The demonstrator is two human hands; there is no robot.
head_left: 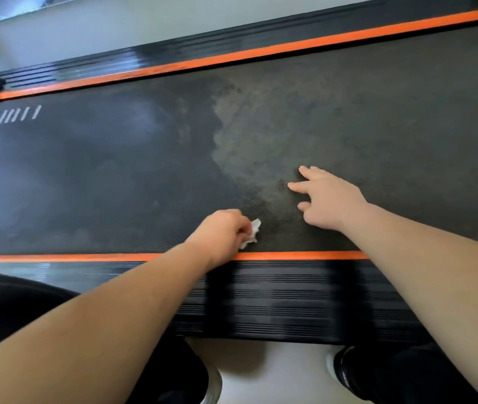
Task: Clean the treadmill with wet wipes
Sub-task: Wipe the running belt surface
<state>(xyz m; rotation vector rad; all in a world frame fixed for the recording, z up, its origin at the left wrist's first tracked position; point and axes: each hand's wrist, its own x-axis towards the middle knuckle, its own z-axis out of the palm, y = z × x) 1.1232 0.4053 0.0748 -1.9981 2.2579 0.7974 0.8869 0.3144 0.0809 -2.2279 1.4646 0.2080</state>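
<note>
Left hand (221, 233) pinches a crumpled wet wipe (251, 234) against the treadmill belt (115, 176), near the front orange stripe (86, 257). Right hand (329, 198) rests on the belt just beside, fingers spread. A paler grey patch (246, 135) lies beyond both hands.

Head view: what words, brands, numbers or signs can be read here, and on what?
No text is legible.
Treadmill belt: row of white slanted bars, a marking, not letters.
Shoe: white mark, too blurred to read.
Wet wipe: no print visible.
</note>
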